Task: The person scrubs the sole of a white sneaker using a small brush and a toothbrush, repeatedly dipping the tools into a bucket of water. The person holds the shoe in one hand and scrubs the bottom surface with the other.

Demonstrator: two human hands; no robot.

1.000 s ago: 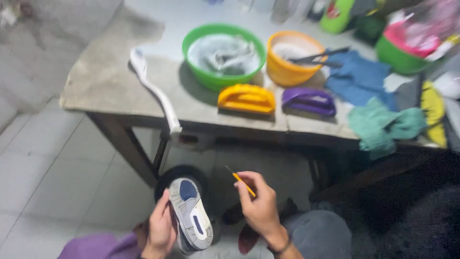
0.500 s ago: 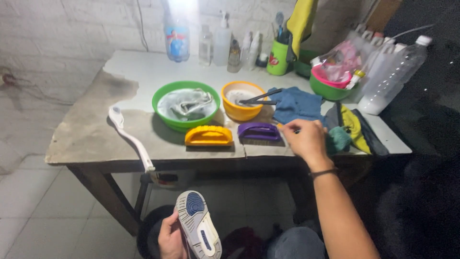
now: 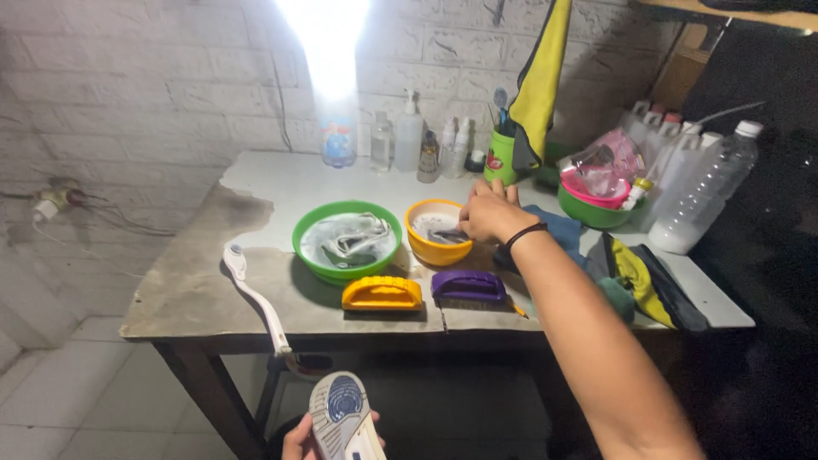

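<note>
Right hand (image 3: pixel 487 215) at yellow bowl (image 3: pixel 434 247) rim — left hand (image 3: pixel 300 439) grips shoe (image 3: pixel 343 419).

The right hand (image 3: pixel 487 215) is bare, with a thin black band (image 3: pixel 524 234) around the wrist. The right forearm is bare too, with no sleeve in view. The left hand (image 3: pixel 300 440), low in the frame, is bare, without rings or glove.

A makeshift shoe-cleaning workshop: worn table (image 3: pixel 213 281), scrub brushes (image 3: pixel 382 294), soapy bowls (image 3: pixel 347 241), bottles (image 3: pixel 409 140), brick wall (image 3: pixel 153 85).
</note>
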